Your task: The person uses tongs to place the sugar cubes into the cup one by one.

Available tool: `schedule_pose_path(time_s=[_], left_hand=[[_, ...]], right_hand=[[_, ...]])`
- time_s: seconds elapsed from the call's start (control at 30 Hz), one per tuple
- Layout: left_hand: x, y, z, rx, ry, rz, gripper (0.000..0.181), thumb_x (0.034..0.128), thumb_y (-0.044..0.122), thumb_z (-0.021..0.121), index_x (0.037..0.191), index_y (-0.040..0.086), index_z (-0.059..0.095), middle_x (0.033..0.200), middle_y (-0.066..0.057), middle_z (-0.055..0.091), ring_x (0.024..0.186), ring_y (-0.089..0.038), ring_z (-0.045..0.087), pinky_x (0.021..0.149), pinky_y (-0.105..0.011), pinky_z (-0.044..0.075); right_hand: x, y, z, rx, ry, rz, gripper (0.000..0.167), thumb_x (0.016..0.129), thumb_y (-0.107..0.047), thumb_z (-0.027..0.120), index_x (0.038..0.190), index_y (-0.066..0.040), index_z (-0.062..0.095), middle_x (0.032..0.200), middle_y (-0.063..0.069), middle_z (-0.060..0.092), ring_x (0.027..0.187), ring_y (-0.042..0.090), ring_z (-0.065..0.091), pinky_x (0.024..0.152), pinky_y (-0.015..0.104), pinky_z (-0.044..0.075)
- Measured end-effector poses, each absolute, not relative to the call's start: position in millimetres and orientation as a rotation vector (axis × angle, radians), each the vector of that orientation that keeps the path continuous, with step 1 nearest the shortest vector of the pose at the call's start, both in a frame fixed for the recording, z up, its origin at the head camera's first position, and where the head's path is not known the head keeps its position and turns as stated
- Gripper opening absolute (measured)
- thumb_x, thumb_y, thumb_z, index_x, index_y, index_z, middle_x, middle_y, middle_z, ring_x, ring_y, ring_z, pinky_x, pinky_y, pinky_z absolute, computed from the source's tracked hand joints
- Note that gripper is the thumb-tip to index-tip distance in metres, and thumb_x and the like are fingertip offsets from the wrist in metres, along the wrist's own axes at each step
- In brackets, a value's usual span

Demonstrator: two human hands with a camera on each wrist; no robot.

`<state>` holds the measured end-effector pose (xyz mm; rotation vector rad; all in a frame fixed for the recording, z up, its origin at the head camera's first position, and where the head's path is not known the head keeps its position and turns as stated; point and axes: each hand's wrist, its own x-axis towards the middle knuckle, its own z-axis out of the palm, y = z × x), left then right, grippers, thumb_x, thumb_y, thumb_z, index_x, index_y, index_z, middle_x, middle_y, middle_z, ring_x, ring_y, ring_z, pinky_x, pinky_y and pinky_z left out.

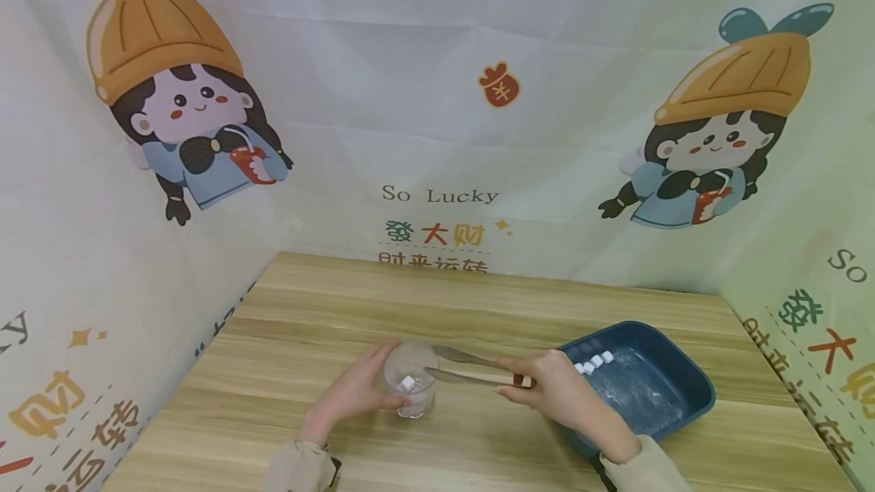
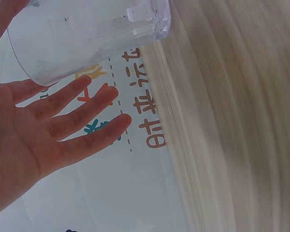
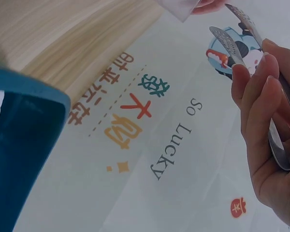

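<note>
A clear cup stands on the table with a white cube inside, low down. My left hand holds the cup's side between thumb and fingers; in the left wrist view the other fingers of that hand stretch out straight beside the cup. Metal tongs are gripped in my right hand, their tips apart at the cup's rim. The right wrist view shows nothing between the tips of the tongs, with the fingers of my right hand curled round them.
A dark blue pan sits to the right, partly behind my right forearm, with several white cubes in a row near its left side. The wooden table meets a printed cloth backdrop at the back and both sides.
</note>
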<state>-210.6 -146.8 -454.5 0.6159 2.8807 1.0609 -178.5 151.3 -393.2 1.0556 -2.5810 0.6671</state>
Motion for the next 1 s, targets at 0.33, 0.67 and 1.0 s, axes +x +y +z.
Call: schedule_pose_path(time_s=[0.33,0.67,1.0], left_hand=[[-211.9,-147.8,-457.4,0.641,2.879,1.080,0.090,0.0589,0.032,0.080,0.133,0.005,0.036,0.134,-0.018,0.042,0.120,-0.038,0.043,0.098,-0.056,0.036],[-211.0,-148.0,-457.8,0.632,2.872,1.083,0.090,0.0594,0.031,0.080,0.134,0.006,0.036,0.135,-0.017,0.041,0.121,-0.037,0.042,0.100,-0.056,0.036],[-210.8,-146.5,-457.0,0.630,2.850,1.104,0.091,0.0604,0.032,0.079,0.134,0.004,0.035,0.135,-0.019,0.041,0.121,-0.038,0.041,0.100,-0.056,0.035]], right_hand=[[-173.3,174.2,-390.8,1.023,-2.567,0.752,0.034,0.073,-0.019,0.071,0.102,-0.003,0.067,0.064,-0.005,0.063,0.042,-0.015,0.037,0.038,0.003,0.035],[-166.2,201.3,-385.0,0.935,-2.687,0.766,0.046,0.070,-0.021,0.073,0.111,-0.004,0.063,0.072,0.001,0.067,0.045,-0.013,0.049,0.039,0.007,0.040],[-160.0,231.1,-384.1,0.867,-2.657,0.711,0.039,0.073,-0.022,0.072,0.105,-0.003,0.065,0.071,-0.001,0.069,0.049,-0.013,0.053,0.043,0.005,0.042]])
